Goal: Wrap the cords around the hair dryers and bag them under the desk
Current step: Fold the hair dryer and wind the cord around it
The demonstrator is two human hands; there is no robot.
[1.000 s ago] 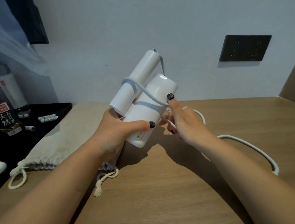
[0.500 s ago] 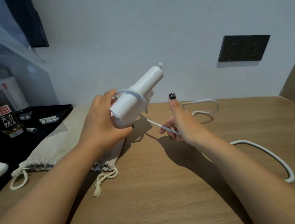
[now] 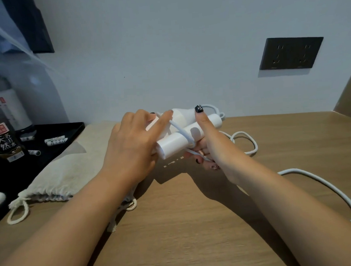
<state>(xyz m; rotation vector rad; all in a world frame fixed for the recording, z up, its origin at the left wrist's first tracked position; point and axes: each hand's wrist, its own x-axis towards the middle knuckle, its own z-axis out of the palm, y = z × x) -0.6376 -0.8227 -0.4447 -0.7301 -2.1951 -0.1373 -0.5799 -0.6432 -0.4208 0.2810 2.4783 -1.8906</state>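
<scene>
While the wooden desk lies under both forearms, the cloth drawstring bag sits flat on it just to the left of the left hand, its mouth toward the person and not yet holding anything. Between the two hands the white hair dryer is now lying roughly level, where half a second ago it pointed up and away; it has been rolled over, so one turn of the cord now crosses its handle on a slant. The left hand grips the barrel end with curled fingers, one fingertip lying over the cord. The right hand steadies the handle with an extended finger and pinches the cord below it. Most of the cord still trails loose on the desk to the right of the right hand, so wrapping looks barely begun and bagging some way off.
</scene>
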